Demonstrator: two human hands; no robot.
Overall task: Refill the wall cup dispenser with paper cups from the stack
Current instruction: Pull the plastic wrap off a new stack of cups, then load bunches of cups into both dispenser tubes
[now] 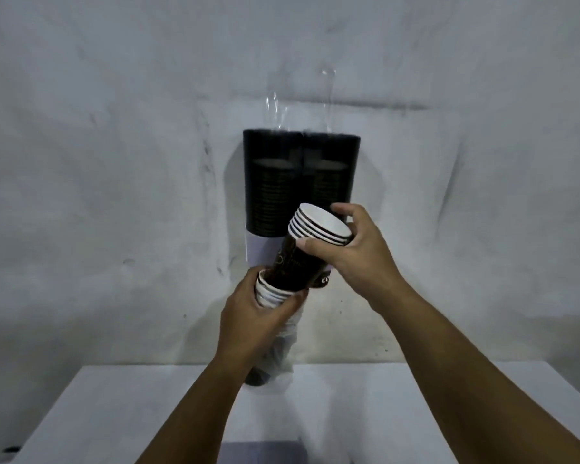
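Below the dispenser, right hand grips nested cups; left hand grips the stack.

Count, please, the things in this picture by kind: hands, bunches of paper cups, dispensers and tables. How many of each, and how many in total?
Hands: 2, the left hand and the right hand
Bunches of paper cups: 2, the pulled-out bunch and the lower stack
Wall dispenser: 1
White table: 1
Total: 6

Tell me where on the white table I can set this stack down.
Bare patches lie on the white table right of the right forearm, and left of the left forearm toward the table's left edge. It is crowded at the middle back, where the lower stack hangs under the dispenser.
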